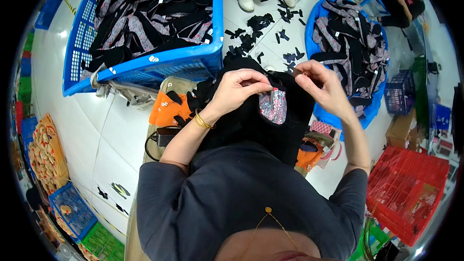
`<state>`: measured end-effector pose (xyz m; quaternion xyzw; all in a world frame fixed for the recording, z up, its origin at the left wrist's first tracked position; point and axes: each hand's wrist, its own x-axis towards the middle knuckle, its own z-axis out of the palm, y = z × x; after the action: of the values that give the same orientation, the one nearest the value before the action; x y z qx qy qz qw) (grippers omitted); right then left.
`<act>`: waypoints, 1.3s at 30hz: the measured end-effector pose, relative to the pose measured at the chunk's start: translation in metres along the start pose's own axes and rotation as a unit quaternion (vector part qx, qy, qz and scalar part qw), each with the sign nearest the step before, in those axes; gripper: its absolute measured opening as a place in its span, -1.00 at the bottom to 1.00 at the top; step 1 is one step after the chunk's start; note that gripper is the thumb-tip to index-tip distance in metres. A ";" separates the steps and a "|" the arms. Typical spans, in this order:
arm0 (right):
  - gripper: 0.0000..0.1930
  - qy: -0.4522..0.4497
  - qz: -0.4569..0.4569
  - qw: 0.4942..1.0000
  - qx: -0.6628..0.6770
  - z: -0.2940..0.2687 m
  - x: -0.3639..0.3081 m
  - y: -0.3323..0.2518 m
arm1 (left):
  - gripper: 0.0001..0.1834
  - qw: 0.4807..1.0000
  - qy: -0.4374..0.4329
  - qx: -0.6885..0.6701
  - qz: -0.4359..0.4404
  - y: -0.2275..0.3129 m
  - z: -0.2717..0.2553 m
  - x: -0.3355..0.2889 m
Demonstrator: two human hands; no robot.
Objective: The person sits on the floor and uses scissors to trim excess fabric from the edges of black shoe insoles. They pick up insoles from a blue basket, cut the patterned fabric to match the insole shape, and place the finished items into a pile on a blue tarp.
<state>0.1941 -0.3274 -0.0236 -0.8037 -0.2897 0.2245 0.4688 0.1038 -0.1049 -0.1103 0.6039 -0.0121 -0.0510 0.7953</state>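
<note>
My left hand pinches the top edge of a small sewn fabric piece, grey and pink patterned with a black border. It hangs over my lap, which black cloth covers. To the right of the piece, apart from it, my right hand is raised with thumb and fingers drawn together. Something thin and dark shows at those fingertips, too small to name. Black scraps lie along the left side of my lap.
Ahead on the left stands a blue plastic crate full of similar patterned and black pieces. More fill a blue sheet-lined heap at right. Black scraps litter the floor near another person's shoes. A red crate sits right.
</note>
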 end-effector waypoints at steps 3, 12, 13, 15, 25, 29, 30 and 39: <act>-0.66 -0.088 -0.024 0.975 -0.205 -0.013 0.023 -0.050 | -0.90 0.999 0.001 -0.050 -0.003 -0.008 0.000 -0.005; -0.71 -0.285 -0.138 0.786 -0.531 0.018 0.061 -0.104 | -0.86 0.996 0.021 -0.073 0.038 -0.017 -0.004 -0.012; -0.72 -0.299 -0.141 0.772 -0.543 0.022 0.064 -0.107 | -0.87 0.996 0.025 -0.077 0.041 -0.016 -0.005 -0.013; -0.73 -0.315 -0.139 0.755 -0.558 0.031 0.069 -0.113 | -0.87 0.995 0.030 -0.082 0.044 -0.016 -0.008 -0.015; -0.75 -0.338 -0.118 0.717 -0.599 0.044 0.089 -0.119 | -0.85 0.988 0.072 -0.123 0.060 -0.017 -0.022 -0.019; -0.70 -0.132 -0.061 0.878 -0.456 -0.002 0.088 -0.108 | -0.67 0.986 -0.037 0.078 0.146 0.002 -0.023 -0.010; -0.66 -0.103 -0.018 0.907 -0.409 -0.011 0.080 -0.096 | -0.64 0.963 -0.094 0.227 0.112 0.011 -0.019 -0.008; -0.61 -0.031 0.272 0.932 0.239 0.017 -0.069 0.043 | -0.45 0.913 -0.220 0.340 0.047 0.022 0.011 -0.013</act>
<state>0.1437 -0.3806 -0.0629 -0.7084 -0.0119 0.4309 0.5589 0.0913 -0.1082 -0.0851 0.8099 -0.2318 -0.1382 0.5208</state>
